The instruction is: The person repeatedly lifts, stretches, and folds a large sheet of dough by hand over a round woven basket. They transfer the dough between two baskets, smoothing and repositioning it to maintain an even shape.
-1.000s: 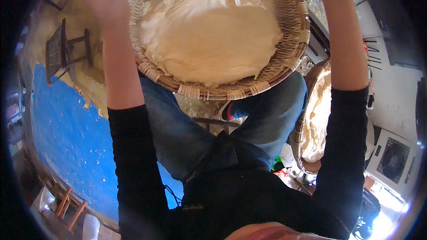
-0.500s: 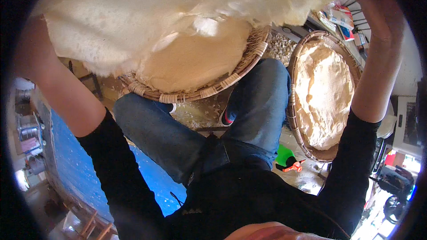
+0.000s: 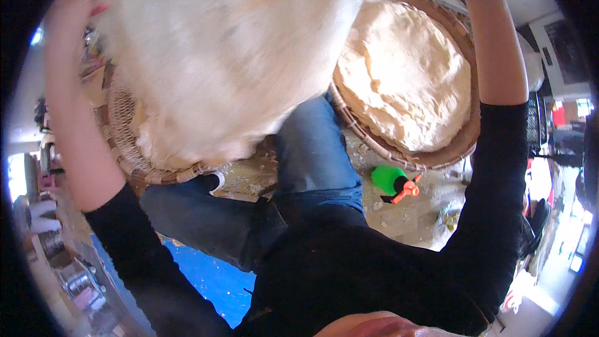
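Note:
A large, thin cream sheet (image 3: 231,56) with a ragged, fuzzy lower edge hangs in front of me, blurred by motion. My left hand (image 3: 72,0) is at its upper left edge, smeared, and appears closed on it. My right forearm (image 3: 496,37) reaches up past the top edge of the picture, which cuts off the hand. Below the sheet stands a round woven basket (image 3: 121,118), mostly covered by it; whatever lies inside is hidden. To the right, a second round basket (image 3: 405,161) holds a crumpled, cream-coloured round stack (image 3: 409,81).
My jeans-clad legs (image 3: 318,150) are between the baskets. A green spray bottle (image 3: 388,180) with an orange nozzle stands on the floor (image 3: 399,221), right of my leg. Pale scraps litter the floor. A blue surface (image 3: 206,281) lies at lower left. Clutter lines both sides.
The sheet has swung toward me and left, now hiding the contents of the left basket. Both baskets and the spray bottle appear further left as the view turned right.

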### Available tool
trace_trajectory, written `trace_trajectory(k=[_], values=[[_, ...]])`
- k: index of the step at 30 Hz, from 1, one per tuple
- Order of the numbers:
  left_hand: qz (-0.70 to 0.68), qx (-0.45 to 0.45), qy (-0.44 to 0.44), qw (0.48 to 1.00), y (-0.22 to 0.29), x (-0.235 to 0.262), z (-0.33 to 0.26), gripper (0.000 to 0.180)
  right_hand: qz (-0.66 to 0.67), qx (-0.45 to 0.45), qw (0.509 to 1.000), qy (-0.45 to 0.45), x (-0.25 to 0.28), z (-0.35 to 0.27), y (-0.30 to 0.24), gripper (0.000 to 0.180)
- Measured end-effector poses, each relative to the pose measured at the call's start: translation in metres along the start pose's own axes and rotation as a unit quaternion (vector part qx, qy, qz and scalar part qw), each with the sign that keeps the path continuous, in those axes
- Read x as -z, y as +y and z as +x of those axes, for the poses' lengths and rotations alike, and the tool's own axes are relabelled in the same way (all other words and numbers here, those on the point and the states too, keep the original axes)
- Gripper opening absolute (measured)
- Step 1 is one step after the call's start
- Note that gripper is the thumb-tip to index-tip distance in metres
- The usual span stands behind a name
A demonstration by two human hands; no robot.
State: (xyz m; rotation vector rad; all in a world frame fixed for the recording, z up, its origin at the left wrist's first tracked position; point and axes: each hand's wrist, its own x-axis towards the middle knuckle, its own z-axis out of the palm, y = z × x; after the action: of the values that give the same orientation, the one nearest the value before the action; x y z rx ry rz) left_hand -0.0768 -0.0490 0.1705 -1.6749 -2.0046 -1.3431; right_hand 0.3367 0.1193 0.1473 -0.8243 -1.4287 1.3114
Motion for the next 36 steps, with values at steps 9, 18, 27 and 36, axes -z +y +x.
trace_trajectory(k=[9, 18, 27, 36], values=[[-0.239, -0.092, -0.22, 0.941, 0.126, -0.18, -0.146, 0.03, -0.303, 0.058, 0.919, 0.247, 0.28, -0.16, 0.001, 0.046], [-0.283, -0.179, -0.398, 0.854, 0.124, -0.313, -0.352, 0.047, -0.476, -0.297, 0.787, 0.256, 0.345, -0.373, 0.229, 0.04], [-0.05, -0.265, -0.551, 0.79, 0.113, -0.352, -0.355, 0.031, -0.738, -0.27, 0.611, 0.095, 0.272, -0.37, 0.271, 0.043], [0.138, -0.359, -0.453, 0.805, 0.075, -0.415, -0.318, 0.025, -0.572, -0.161, 0.799, 0.091, 0.183, -0.227, 0.325, 0.037]])
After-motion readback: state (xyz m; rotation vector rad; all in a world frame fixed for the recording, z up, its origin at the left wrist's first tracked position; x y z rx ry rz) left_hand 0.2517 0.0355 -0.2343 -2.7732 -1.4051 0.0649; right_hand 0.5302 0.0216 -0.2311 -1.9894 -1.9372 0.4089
